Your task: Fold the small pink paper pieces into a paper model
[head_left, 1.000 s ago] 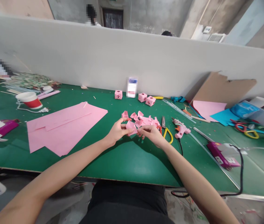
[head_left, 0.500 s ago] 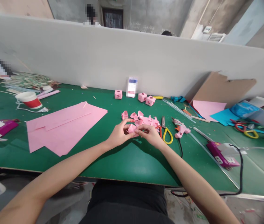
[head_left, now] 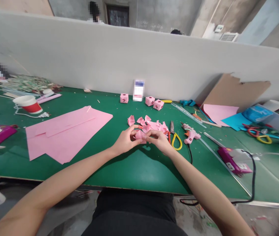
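Between my two hands is a small folded piece of pink paper [head_left: 139,134], held just above the near side of a paper heap. My left hand [head_left: 126,141] grips it from the left, thumb below and fingers behind. With thumb and forefinger, my right hand [head_left: 158,140] pinches its right edge. Just beyond lie cut and folded pink paper pieces [head_left: 157,125], partly hidden by my fingers. Scissors with yellow and red handles [head_left: 177,141] lie right of my right hand, and a pink glue gun [head_left: 191,135] rests further right.
Pink paper sheets [head_left: 68,137] lie on the green table [head_left: 129,177] at left. Pink paper cubes [head_left: 124,98] stand near the white partition [head_left: 105,59]. A paper cup [head_left: 28,104] is far left; a purple power strip [head_left: 233,160] with a black cable sits right.
The pink folded piece between my hands looks slightly more opened, its point less sharp. My hands stay in nearly the same place; the whole view has shifted slightly.
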A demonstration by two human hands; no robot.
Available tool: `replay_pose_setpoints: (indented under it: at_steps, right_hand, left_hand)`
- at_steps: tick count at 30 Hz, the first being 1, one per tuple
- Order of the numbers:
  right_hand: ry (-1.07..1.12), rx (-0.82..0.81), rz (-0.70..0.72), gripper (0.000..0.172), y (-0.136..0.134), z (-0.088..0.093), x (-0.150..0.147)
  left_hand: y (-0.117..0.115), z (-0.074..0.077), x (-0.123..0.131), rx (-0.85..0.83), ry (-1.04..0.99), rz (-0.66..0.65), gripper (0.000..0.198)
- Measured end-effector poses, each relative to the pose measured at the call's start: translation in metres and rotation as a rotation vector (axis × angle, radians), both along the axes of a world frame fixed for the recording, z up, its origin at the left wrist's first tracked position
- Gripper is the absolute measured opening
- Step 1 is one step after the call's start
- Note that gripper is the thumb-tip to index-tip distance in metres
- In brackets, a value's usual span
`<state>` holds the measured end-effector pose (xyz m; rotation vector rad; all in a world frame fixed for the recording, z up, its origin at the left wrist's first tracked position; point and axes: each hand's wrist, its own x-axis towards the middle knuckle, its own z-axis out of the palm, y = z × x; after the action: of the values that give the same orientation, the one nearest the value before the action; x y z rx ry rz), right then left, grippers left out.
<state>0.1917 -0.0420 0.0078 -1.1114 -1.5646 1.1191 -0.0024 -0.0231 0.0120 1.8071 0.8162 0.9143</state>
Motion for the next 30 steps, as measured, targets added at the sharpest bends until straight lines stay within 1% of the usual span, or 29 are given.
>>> replay_pose_setpoints:
  at_steps: [5, 10, 14, 17, 20, 25, 30]
  right_hand:
    - [-0.039, 0.027, -0.012, 0.035, -0.001, 0.002, -0.001]
    - [-0.095, 0.109, -0.053, 0.032, -0.003, 0.004, -0.002]
    - [-0.168, 0.146, -0.05, 0.039, -0.002, 0.0, -0.001]
    - [-0.258, 0.168, -0.021, 0.043, 0.0, -0.003, 0.0]
    - [-0.266, 0.155, 0.025, 0.042, 0.0, -0.003, 0.0]
    - [-0.194, 0.095, 0.08, 0.043, 0.001, -0.005, -0.002]
    - [-0.271, 0.183, 0.019, 0.042, 0.0, -0.006, -0.002]
  left_hand:
    - [0.001, 0.0, -0.001, 0.004, 0.009, 0.001, 0.05]
    - [0.003, -0.003, 0.0, -0.03, -0.022, -0.024, 0.051]
    - [0.007, -0.005, 0.001, -0.164, -0.128, -0.036, 0.054]
    - [0.009, -0.003, 0.001, -0.27, -0.189, 0.006, 0.057]
    - [0.009, 0.0, 0.001, -0.35, -0.224, 0.03, 0.057]
    - [0.009, 0.001, 0.001, -0.407, -0.25, 0.028, 0.059]
    - [0.009, 0.002, 0.002, -0.43, -0.264, 0.029, 0.06]
